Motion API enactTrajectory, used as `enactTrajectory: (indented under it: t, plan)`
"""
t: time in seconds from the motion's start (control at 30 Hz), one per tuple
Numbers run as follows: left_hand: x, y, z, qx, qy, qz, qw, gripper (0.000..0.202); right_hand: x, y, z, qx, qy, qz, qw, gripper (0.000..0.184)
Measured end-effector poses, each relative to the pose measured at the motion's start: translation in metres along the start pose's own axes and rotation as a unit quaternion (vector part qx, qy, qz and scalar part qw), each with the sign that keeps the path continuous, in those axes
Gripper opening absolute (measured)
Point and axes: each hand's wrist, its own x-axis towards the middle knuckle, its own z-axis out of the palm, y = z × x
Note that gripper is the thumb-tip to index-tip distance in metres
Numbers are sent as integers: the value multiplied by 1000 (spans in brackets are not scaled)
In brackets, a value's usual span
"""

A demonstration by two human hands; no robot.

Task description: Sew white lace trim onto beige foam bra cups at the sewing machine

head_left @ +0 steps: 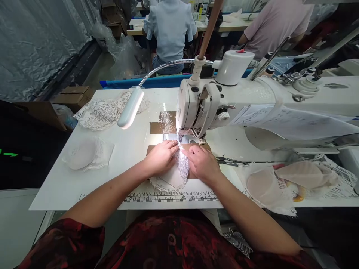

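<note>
Fingers of my left hand (pixel 161 157) and right hand (pixel 203 163) rest on the lace-edged cup (pixel 171 179) below the sewing machine (pixel 187 101), near the tabletop's (pixel 127 147) front edge; whether either pinches it, I cannot tell. It looks light and soft, the lace easily snagged, best taken by its rim. Lace pieces (pixel 105 112) lie toward the back-left corner; two people (pixel 171 30) sit beyond.
</note>
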Motion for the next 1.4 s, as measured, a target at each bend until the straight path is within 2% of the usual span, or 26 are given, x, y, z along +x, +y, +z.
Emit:
enactTrajectory:
  t: [0.43, 0.57, 0.73, 0.83, 0.93, 1.03, 1.23, 1.4]
  plan:
    - [12, -34, 1, -7, -13, 99, 995, 45, 5, -6, 0, 5, 11, 13, 1000, 33]
    - [8, -39, 3, -13, 1, 121, 993, 43, 3, -1, 1, 30, 15, 4, 999, 34]
    - [-8, -25, -9, -44, 35, 94, 994, 38, -4, 7, 2, 111, 45, 0, 993, 36]
    - [-14, -10, -15, -67, 23, 78, 994, 30, -6, 8, 2, 141, 63, 8, 988, 34]
    - [-14, -3, -11, -41, 15, 55, 998, 21, -6, 8, 1, 155, 70, 3, 985, 33]
    - [-11, -5, -4, -38, 29, 45, 998, 25, -6, 8, 0, 168, 70, -2, 983, 31]
    - [-13, -12, -6, -132, 31, 44, 990, 18, -4, 5, -1, 178, 78, -3, 981, 30]
    - [-15, -15, -10, -158, 35, 25, 987, 19, -5, 4, -4, 119, 26, -97, 988, 30]
